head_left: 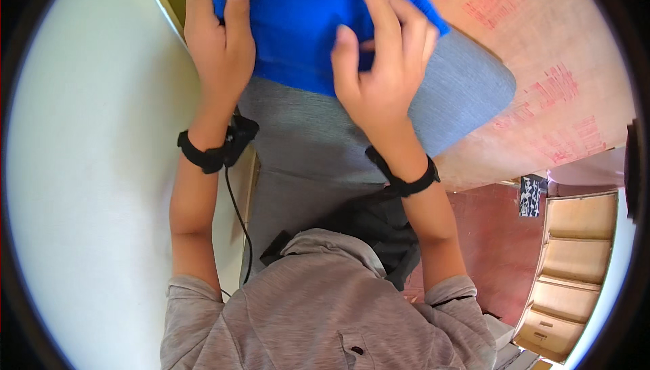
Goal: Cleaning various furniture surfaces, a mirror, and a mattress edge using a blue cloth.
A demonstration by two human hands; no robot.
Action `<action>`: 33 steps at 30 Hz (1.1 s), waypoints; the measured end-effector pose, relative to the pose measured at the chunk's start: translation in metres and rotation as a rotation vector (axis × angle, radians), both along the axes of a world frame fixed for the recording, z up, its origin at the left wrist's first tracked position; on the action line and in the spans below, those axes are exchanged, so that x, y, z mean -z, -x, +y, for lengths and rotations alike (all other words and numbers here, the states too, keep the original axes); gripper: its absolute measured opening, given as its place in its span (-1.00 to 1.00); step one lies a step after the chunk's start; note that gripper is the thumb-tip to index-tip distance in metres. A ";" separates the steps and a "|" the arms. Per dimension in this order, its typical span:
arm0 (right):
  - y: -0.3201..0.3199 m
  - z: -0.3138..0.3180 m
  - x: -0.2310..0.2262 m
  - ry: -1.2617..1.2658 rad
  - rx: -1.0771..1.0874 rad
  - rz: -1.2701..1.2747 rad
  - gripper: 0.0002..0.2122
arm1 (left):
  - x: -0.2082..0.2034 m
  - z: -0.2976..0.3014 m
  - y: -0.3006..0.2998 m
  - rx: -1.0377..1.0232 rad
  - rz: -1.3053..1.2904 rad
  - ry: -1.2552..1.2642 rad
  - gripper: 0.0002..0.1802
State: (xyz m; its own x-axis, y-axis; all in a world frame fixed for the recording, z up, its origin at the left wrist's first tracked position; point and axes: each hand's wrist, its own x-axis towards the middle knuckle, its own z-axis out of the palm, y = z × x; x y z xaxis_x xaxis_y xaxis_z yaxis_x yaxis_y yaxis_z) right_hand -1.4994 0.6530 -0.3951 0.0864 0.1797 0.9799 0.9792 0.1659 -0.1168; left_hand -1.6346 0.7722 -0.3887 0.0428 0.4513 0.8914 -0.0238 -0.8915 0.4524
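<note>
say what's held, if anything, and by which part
Cannot tell if the flat blue fabric piece is held: the left hand has its thumb at the left edge, other fingertips out of frame; the right hand looks open.

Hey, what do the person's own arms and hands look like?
The left hand and right hand are ungloved. The left arm wears a black strap with a bulky black module, a thin black cable below it; the right, a black band. Short, heathered grey-brown sleeves end above the elbows.

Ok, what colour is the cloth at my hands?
The cloth is bright blue, showing best in the head view.
</note>
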 end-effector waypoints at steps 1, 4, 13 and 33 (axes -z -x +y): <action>-0.012 0.001 -0.002 0.016 0.106 -0.109 -0.58 | -0.002 -0.005 -0.007 -0.098 0.068 0.027 -0.60; -0.028 -0.009 0.014 0.131 0.242 -0.294 -0.56 | 0.006 -0.009 -0.024 -0.406 0.294 -0.266 -0.59; -0.069 -0.085 0.114 0.300 -0.010 -0.264 -0.69 | 0.135 -0.055 -0.052 -0.541 0.186 -0.407 -0.61; -0.139 -0.330 0.199 1.689 -0.483 0.090 -0.88 | 0.252 -0.372 -0.022 0.406 1.315 1.113 -0.34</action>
